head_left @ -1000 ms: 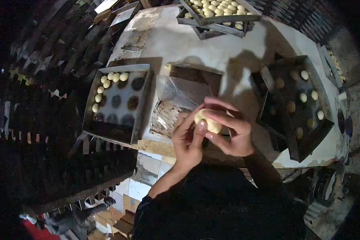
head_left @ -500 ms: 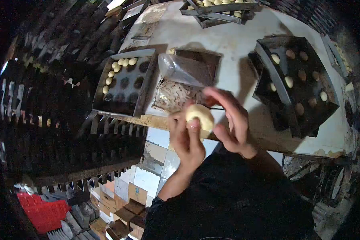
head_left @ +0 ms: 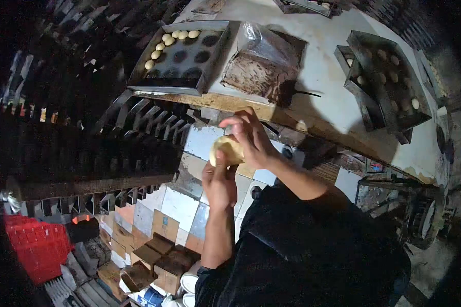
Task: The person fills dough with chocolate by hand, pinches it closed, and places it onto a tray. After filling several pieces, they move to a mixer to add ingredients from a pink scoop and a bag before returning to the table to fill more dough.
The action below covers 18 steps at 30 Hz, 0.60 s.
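Observation:
A pale, rounded piece of dough (head_left: 229,149) is held off the table's front edge, above the tiled floor. My left hand (head_left: 220,181) grips it from below, its thumb pressed into the near face. From the right, my right hand (head_left: 252,139) curls against the dough, fingers bent over its top; their undersides are hidden. Beyond the hands, on the table, lies a flat brown-streaked slab (head_left: 253,74) with a clear plastic sheet (head_left: 264,43) on its far part.
At the left, a dark metal tray (head_left: 206,84) holds several small dough balls. More trays (head_left: 389,92) with dough balls overlap at the right of the table (head_left: 328,56). Slatted racks (head_left: 87,202) stand at the left. Cardboard boxes (head_left: 161,250) and a red crate (head_left: 38,245) are low on the floor.
The dough and both hands have come back from the table edge over the floor. My right hand has closed in from apart onto the dough. The view has shifted, showing more floor.

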Each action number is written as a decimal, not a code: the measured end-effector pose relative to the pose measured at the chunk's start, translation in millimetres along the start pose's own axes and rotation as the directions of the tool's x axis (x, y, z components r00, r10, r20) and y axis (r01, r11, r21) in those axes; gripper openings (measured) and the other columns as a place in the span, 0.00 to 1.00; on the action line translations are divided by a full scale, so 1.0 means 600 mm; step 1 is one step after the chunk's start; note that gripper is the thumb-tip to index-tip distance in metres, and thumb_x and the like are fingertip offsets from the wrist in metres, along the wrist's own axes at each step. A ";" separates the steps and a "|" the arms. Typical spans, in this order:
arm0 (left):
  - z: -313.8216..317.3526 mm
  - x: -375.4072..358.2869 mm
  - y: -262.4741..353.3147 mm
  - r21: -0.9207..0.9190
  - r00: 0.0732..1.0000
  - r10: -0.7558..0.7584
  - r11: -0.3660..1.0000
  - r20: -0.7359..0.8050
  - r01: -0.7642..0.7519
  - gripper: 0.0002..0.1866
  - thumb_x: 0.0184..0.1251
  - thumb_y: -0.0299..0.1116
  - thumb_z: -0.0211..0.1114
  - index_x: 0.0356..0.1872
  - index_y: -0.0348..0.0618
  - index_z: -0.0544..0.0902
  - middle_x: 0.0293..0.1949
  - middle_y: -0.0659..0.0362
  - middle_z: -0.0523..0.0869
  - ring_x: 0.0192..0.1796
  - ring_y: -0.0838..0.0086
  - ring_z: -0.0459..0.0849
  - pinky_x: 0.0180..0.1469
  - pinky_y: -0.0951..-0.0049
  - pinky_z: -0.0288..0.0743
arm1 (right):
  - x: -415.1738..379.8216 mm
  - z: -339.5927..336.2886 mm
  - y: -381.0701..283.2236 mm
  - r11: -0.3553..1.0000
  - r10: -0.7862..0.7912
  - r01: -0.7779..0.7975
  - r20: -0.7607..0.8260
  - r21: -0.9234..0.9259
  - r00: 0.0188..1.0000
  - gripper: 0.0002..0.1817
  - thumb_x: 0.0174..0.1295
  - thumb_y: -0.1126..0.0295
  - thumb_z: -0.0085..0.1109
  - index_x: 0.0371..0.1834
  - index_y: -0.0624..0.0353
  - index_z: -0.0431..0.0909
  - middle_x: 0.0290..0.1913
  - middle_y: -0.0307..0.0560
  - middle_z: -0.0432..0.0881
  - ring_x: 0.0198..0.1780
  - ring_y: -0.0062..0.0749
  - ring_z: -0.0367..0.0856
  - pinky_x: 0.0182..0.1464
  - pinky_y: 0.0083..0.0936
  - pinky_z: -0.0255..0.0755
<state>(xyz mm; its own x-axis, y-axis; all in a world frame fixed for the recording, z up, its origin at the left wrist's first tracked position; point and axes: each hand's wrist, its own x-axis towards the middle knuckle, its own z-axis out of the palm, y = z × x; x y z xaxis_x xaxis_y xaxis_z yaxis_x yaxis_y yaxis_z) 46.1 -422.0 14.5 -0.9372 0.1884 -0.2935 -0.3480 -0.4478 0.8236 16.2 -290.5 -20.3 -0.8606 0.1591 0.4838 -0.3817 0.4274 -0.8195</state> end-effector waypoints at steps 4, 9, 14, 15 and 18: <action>-0.032 0.027 -0.073 -0.044 0.947 -0.154 0.984 0.282 0.173 0.17 0.73 0.38 0.56 0.52 0.34 0.77 0.48 0.53 0.83 0.45 0.72 0.83 0.43 0.77 0.77 | -0.036 -0.011 0.022 0.967 0.236 -0.241 0.073 0.077 0.969 0.29 0.73 0.48 0.32 0.39 0.60 0.78 0.39 0.47 0.80 0.48 0.36 0.77 0.55 0.34 0.67; -0.022 0.083 -0.064 -0.076 0.867 -0.379 0.903 0.322 0.423 0.18 0.72 0.42 0.57 0.47 0.34 0.80 0.46 0.50 0.83 0.42 0.71 0.85 0.32 0.84 0.78 | -0.024 -0.177 0.188 0.681 0.298 -0.228 -0.021 -0.696 0.954 0.18 0.66 0.60 0.50 0.51 0.61 0.74 0.48 0.58 0.78 0.56 0.50 0.74 0.58 0.43 0.66; -0.006 0.156 -0.039 -0.012 0.910 -0.284 0.953 0.303 0.302 0.18 0.70 0.40 0.59 0.50 0.34 0.80 0.48 0.52 0.84 0.49 0.69 0.83 0.52 0.72 0.76 | -0.010 -0.283 0.342 0.317 0.537 -0.208 -0.006 -0.926 0.844 0.16 0.60 0.72 0.52 0.52 0.63 0.71 0.43 0.61 0.78 0.49 0.57 0.77 0.49 0.44 0.71; -0.009 0.174 -0.038 -0.027 0.916 -0.268 0.957 0.298 0.289 0.19 0.69 0.39 0.60 0.52 0.32 0.79 0.50 0.53 0.83 0.52 0.68 0.81 0.59 0.66 0.70 | -0.001 -0.279 0.340 0.358 0.663 -0.263 0.046 -0.896 0.747 0.17 0.59 0.75 0.52 0.53 0.62 0.71 0.44 0.61 0.78 0.46 0.58 0.78 0.47 0.43 0.73; -0.016 0.224 -0.036 -0.024 0.923 -0.279 0.955 0.266 0.295 0.21 0.70 0.39 0.58 0.57 0.34 0.77 0.54 0.51 0.82 0.57 0.66 0.79 0.62 0.64 0.67 | 0.000 -0.265 0.358 0.472 0.556 -0.075 0.231 -0.878 0.799 0.25 0.62 0.75 0.48 0.65 0.59 0.63 0.51 0.60 0.78 0.49 0.54 0.79 0.50 0.45 0.75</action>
<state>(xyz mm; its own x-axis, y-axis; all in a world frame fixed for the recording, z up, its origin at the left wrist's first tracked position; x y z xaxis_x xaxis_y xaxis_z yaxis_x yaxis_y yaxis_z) -72.4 -395.4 -47.4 -0.7614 0.5315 -0.3712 -0.6098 -0.3929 0.6883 -12.1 -57.3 -147.9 -0.9773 0.1589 -0.1399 0.1799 0.9716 -0.1534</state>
